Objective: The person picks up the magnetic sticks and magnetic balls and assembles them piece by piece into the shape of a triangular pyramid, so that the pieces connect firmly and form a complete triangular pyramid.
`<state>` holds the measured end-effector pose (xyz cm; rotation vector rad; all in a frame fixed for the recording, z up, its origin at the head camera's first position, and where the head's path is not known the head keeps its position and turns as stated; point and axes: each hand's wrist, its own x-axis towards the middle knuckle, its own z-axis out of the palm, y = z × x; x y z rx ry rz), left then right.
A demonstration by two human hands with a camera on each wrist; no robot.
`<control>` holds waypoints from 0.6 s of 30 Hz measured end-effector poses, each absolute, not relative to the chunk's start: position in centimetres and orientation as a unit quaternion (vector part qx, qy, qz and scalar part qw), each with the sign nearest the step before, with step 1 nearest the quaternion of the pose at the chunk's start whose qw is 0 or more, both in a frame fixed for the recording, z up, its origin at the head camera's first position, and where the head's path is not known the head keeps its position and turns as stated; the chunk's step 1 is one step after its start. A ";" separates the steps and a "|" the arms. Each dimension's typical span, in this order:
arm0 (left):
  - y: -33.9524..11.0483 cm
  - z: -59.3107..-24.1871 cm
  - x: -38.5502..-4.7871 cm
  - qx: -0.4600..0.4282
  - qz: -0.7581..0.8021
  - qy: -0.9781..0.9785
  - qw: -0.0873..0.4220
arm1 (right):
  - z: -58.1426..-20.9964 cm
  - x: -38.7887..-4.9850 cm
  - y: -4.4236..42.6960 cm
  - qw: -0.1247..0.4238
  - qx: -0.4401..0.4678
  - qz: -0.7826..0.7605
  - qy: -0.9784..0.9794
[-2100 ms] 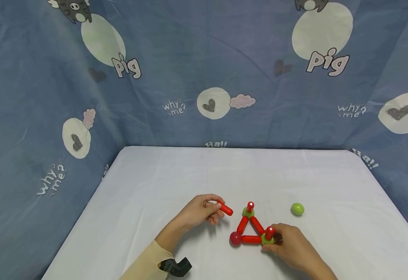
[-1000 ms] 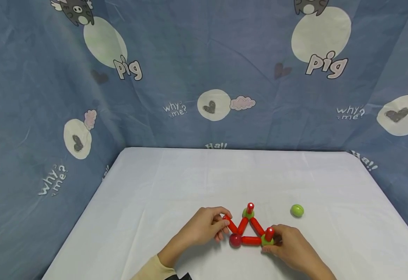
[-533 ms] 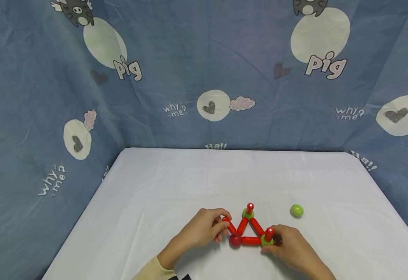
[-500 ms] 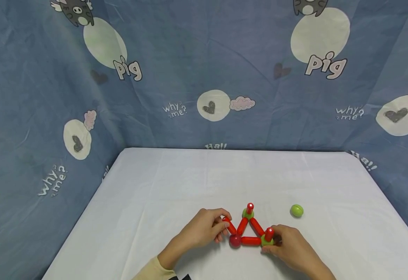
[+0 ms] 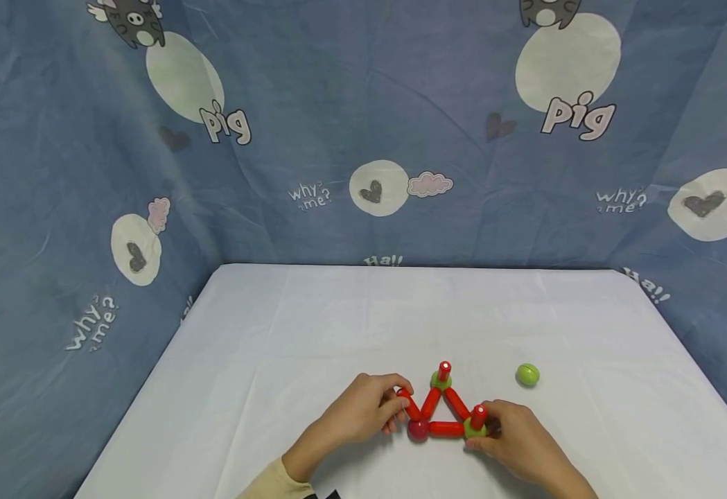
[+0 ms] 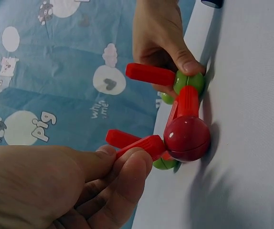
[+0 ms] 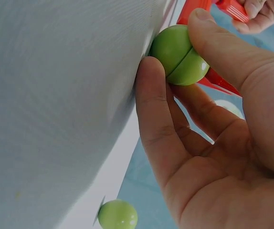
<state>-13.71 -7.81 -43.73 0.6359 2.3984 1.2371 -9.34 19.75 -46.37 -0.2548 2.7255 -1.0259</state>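
Observation:
Three red rods and three balls form a triangle on the white table; the near-left ball is dark red (image 5: pixel 418 430). Green balls make up the far corner (image 5: pixel 441 381) and the near-right one, each with a red rod standing up from it. Between thumb and fingers, my left hand (image 5: pixel 366 409) pinches another red rod (image 6: pixel 149 145), whose end meets the dark red ball in the left wrist view. My right hand (image 5: pixel 515 436) grips the near-right green ball (image 7: pixel 180 55) with thumb and fingers. That ball's far side is hidden in the right wrist view.
A loose green ball (image 5: pixel 528 375) lies on the table right of the triangle, behind my right hand. White cloth covers the table (image 5: pixel 313 312). A blue printed curtain (image 5: pixel 301 125) hangs behind and beside it.
My left hand has moved right and nearer, bringing its red rod from beside the triangle to the dark red ball. My right hand stays on the green ball. Little differs over the last half second.

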 end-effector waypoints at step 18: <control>-7.1 -43.2 -13.2 0.257 0.390 0.872 0.146 | -46.2 -9.4 19.5 0.113 -0.075 -0.339 0.931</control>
